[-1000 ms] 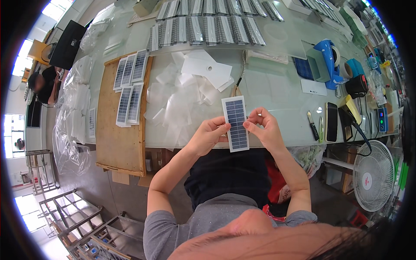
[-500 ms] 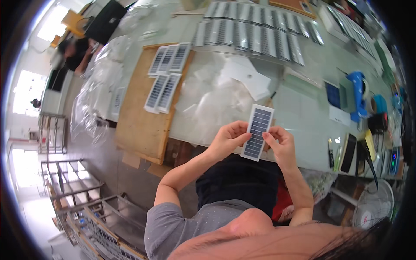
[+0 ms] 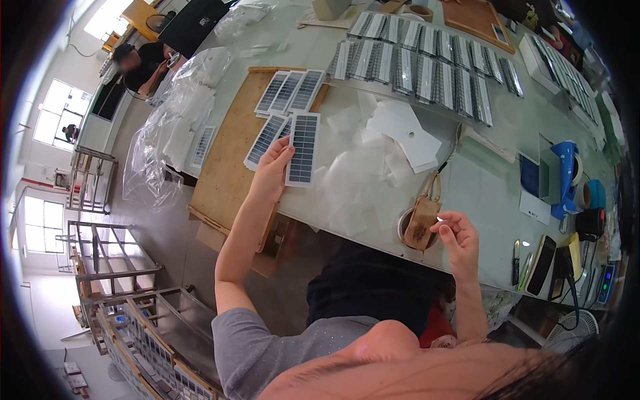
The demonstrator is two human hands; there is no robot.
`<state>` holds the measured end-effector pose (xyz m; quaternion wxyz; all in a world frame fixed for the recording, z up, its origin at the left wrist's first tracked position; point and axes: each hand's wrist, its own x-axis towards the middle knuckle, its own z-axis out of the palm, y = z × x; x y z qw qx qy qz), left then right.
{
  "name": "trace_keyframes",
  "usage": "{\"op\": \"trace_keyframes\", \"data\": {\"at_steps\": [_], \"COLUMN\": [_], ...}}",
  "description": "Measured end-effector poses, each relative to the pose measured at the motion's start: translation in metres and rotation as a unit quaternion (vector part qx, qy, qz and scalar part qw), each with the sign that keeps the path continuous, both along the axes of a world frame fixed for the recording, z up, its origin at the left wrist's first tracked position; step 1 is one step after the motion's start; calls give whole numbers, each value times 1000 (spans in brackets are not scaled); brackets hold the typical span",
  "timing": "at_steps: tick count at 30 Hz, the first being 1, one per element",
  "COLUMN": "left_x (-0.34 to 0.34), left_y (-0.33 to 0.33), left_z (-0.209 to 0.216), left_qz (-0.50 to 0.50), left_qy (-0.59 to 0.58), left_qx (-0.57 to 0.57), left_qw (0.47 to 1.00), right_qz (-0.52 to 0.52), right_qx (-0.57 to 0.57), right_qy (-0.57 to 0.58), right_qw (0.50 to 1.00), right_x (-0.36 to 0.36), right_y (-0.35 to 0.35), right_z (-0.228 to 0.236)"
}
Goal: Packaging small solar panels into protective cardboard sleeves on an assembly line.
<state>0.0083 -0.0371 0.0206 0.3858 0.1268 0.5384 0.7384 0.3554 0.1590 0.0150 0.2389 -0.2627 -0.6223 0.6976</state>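
Note:
My left hand [image 3: 272,170] pinches a small solar panel [image 3: 303,148] by its left edge, between thumb and fingers. The panel is white-bordered with dark gridded cells. It hangs over the right side of a wooden board [image 3: 223,167], partly covering a group of similar panels [image 3: 265,139]. Another group of panels [image 3: 291,91] lies farther back on the board. My right hand [image 3: 459,243] is raised at the table's front edge with loosely bent fingers apart and no panel in them. Beside its fingertips, a brown stained block with a looped handle [image 3: 422,223] rests over a round container.
Clear plastic sheets [image 3: 353,187] and white pieces [image 3: 405,133] cover mid-table. Rows of wrapped panels [image 3: 420,73] stand at the back. A blue tape dispenser [image 3: 565,175] and tools [image 3: 527,263] lie at right. A person [image 3: 140,70] sits at far left.
My left hand has carried the solar panel left, from in front of me to the board. My right hand has let go of it and stays at the right, uncovering the brown block.

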Motion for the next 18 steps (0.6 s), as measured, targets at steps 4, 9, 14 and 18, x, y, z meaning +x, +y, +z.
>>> {"op": "trace_keyframes", "data": {"at_steps": [4,9,14,18], "left_x": [23,74,120,126], "left_y": [7,40,50,51], "left_z": [-11,4,30,25], "left_qz": [-95,-259,-323,-341], "left_qy": [-15,-66,134,138], "left_qx": [-22,-21,-85,-64], "left_qw": [995,963,933,928], "right_qz": [14,1,66,4], "right_qx": [4,-32,-112,-78], "right_qy": [-15,-17,-29,-47], "right_qw": [1000,999,991,996], "right_x": [-8,-26,-34,-11], "right_y": [-2,7,11,6], "right_z": [4,19,29,28]}}
